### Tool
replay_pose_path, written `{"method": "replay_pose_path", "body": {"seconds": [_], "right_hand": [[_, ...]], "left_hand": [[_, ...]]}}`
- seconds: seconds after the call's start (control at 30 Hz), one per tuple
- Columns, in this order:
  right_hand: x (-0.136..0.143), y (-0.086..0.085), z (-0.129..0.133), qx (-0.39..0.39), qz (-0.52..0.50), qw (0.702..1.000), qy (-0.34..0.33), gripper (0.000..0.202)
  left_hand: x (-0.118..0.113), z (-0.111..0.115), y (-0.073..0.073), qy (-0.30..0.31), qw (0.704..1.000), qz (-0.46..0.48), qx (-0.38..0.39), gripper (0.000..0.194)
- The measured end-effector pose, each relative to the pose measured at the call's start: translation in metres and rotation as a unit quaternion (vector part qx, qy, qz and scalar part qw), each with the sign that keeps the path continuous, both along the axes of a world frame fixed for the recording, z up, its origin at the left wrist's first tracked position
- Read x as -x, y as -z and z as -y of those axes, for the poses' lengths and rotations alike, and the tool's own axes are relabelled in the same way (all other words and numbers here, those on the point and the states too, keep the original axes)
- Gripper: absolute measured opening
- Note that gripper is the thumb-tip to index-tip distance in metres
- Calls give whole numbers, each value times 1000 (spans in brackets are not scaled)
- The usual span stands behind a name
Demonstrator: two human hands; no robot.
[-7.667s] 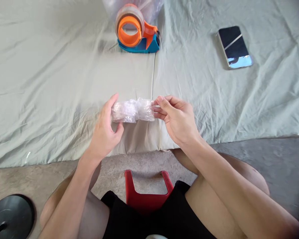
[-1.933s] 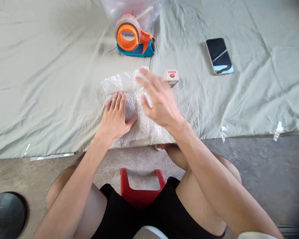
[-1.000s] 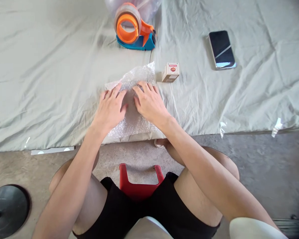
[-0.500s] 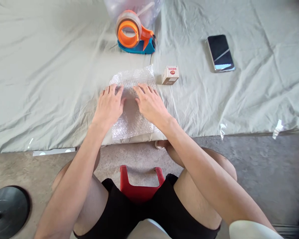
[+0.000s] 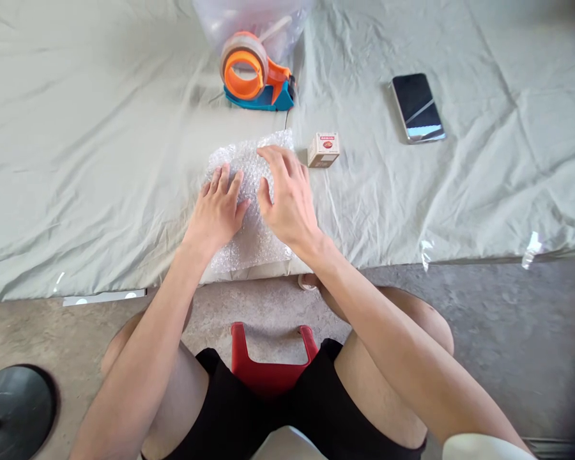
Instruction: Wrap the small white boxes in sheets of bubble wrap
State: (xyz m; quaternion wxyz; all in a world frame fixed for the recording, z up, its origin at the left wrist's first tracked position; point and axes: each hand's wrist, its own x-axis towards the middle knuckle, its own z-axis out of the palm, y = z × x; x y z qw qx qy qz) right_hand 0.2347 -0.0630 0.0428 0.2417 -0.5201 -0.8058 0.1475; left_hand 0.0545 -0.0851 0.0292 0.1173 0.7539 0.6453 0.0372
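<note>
A sheet of clear bubble wrap [image 5: 253, 239] lies at the front edge of the cloth-covered table. My left hand [image 5: 217, 211] rests on its left side, fingers spread. Over the right side of the wrap is my right hand [image 5: 290, 198], its fingers apart and slightly curved, holding nothing. Just beyond the right hand's fingers, to the right of the wrap, stands a small printed box [image 5: 323, 151]. Behind the wrap sits an orange and blue tape dispenser [image 5: 259, 76] with a roll of tape.
A phone [image 5: 418, 107] lies at the right on the grey-green cloth [image 5: 100, 160]. Behind the dispenser is a translucent plastic bag [image 5: 287, 32]. A red stool [image 5: 268, 377] is below, and a round black base [image 5: 16, 409] stands on the floor at left.
My right hand has lifted somewhat and moved forward over the wrap, its fingers now more curved. My left hand stays on the wrap, fingers spread. The view has shifted slightly.
</note>
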Motion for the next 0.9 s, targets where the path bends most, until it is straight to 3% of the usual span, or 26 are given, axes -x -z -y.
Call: {"method": "replay_pose_path", "body": {"seconds": [0.17, 0.37, 0.53, 0.77, 0.9], "right_hand": [[-4, 5, 0, 10, -19, 1000, 0, 63], [-8, 23, -2, 76, 71, 992, -75, 60], [-11, 23, -4, 70, 87, 991, -75, 61], [-12, 19, -6, 75, 104, 989, -77, 59], [-12, 22, -5, 68, 89, 991, -67, 59]], "left_hand": [[0, 1, -1, 2, 1000, 0, -5, 67], [3, 2, -1, 9, 1000, 11, 6, 70], [4, 3, 0, 3, 1000, 17, -18, 71], [8, 3, -14, -11, 999, 47, -13, 66], [12, 4, -9, -6, 999, 31, 3, 69]]}}
